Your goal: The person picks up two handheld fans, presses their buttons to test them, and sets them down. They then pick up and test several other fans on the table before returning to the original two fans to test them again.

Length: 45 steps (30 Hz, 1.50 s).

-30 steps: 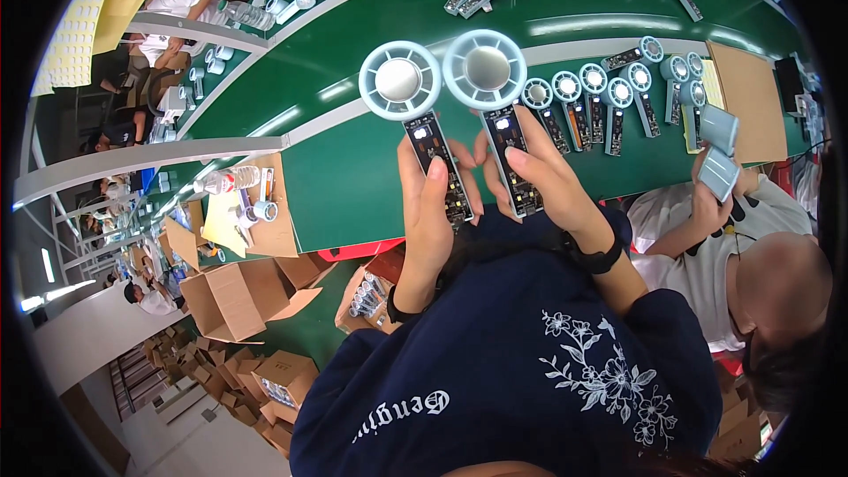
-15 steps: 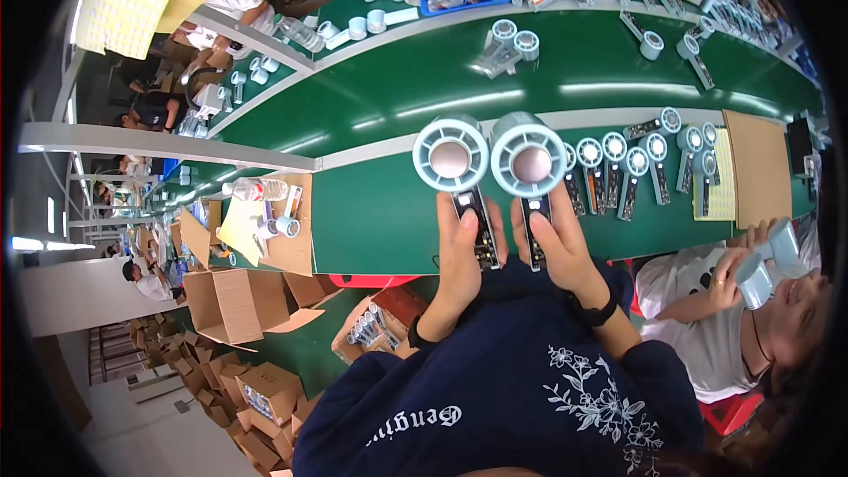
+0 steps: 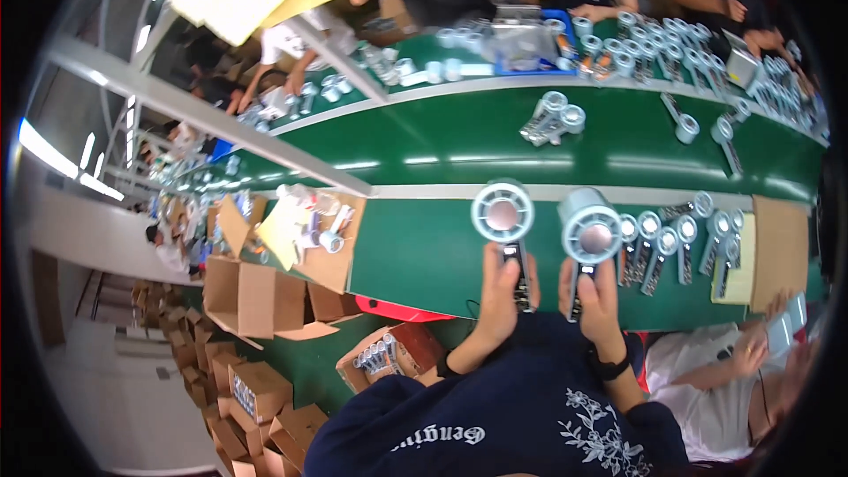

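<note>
My left hand point(image 3: 497, 302) is closed round the handle of a light-blue handheld fan point(image 3: 503, 214), whose round head points up. In my right hand point(image 3: 600, 307) is a second light-blue handheld fan point(image 3: 589, 228), gripped by its handle and tilted slightly. The handles show dark, open insides with circuit parts. Both fans are held up over the near edge of the green workbench point(image 3: 415, 252), a gap between their heads. Several similar fans point(image 3: 664, 247) lie in a row just right of my right hand.
Two or so fans point(image 3: 555, 115) lie on the raised green shelf ahead. Cardboard point(image 3: 779, 252) covers the bench's right end; a plastic bottle point(image 3: 309, 200) stands left. An open carton point(image 3: 389, 360) holds fans below. A co-worker point(image 3: 707, 380) sits close on my right.
Both hands have moved apart with their fans, which were side by side and nearly touching. The view has shifted, so the scene sits lower and further right. The co-worker's hands have moved.
</note>
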Each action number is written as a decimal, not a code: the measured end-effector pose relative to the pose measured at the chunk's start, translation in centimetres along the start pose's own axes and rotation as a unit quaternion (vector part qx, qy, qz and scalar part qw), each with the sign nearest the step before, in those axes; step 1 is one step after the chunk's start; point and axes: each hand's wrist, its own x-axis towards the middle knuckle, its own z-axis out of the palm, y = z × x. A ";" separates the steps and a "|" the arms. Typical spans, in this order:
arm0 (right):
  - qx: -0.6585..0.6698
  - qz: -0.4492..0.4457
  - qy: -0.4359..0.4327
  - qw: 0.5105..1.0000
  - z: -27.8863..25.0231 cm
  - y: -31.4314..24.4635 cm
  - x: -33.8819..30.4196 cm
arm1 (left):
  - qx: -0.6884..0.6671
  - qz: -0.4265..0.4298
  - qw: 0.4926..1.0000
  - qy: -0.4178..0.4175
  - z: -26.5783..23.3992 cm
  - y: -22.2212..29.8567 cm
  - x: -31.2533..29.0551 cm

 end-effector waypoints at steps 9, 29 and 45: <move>-0.031 -0.026 0.033 0.999 -0.3 -0.2 -0.1 | 0.015 0.015 1.000 0.010 0.3 -0.2 -0.8; 0.000 -0.055 0.051 0.997 -0.9 -1.5 -1.6 | -0.013 -0.001 0.998 -0.064 2.5 -0.2 -0.8; -0.155 0.134 0.353 0.913 -19.0 2.8 -11.8 | 0.082 -0.348 0.930 -0.089 -10.3 -19.0 7.4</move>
